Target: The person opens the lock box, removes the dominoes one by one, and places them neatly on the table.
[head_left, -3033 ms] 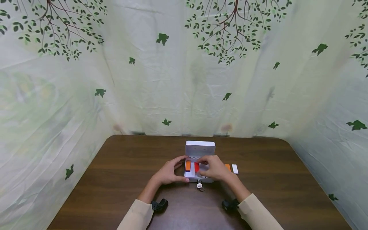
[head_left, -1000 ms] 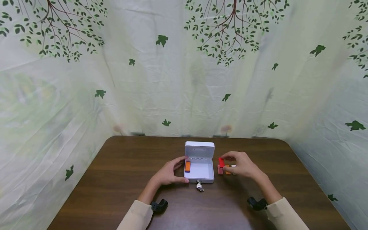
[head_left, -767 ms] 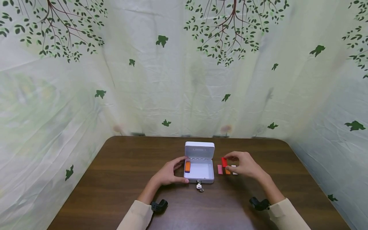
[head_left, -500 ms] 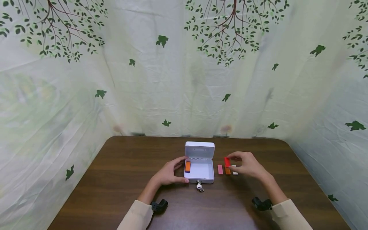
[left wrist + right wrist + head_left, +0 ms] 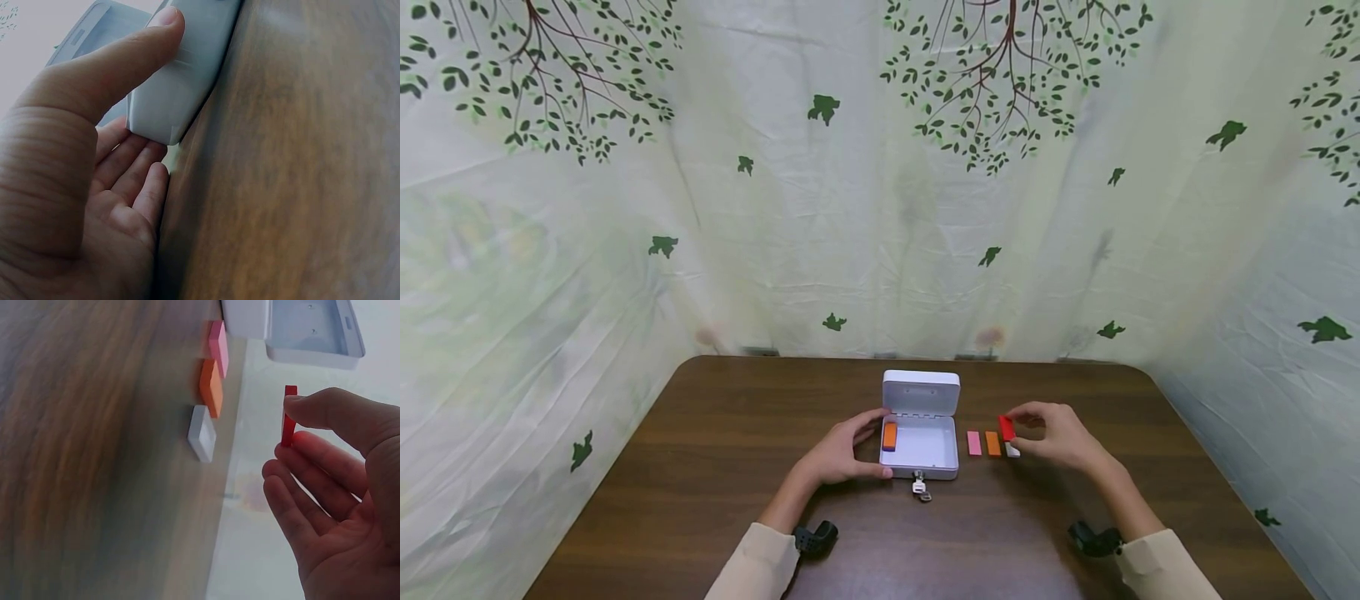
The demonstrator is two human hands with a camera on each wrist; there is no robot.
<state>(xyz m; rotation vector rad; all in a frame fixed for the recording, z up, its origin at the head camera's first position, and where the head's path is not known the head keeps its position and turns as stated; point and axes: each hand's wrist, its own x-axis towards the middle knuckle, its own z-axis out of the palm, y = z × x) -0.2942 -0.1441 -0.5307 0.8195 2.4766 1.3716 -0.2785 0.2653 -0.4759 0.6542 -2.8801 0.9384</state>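
Observation:
A small pale cash box [image 5: 943, 472] stands on the table with its lid [image 5: 921, 392] raised. My left hand [image 5: 838, 454] grips its left side, thumb at the front corner and fingers toward the back. Inside, along the left wall, lies an orange block [image 5: 890, 436]. My right hand [image 5: 1060, 435] pinches a thin red block [image 5: 289, 419] between thumb and fingertips, held up off the table. In the head view the red block overlaps the far end of a white block [image 5: 202, 434], the rightmost in a row with a pink block [image 5: 973, 443] and an orange block [image 5: 993, 444].
A key [image 5: 919, 483] with a small tag hangs from the lock at the box's front. The brown wooden table [image 5: 775, 400] ends at a pale curtain [image 5: 880, 208] printed with leaves. Each wrist wears a black camera mount [image 5: 816, 537].
My right hand has lifted the red block out of the box and carried it right, past the pink and orange blocks, to the white one. My left hand has stayed at the box.

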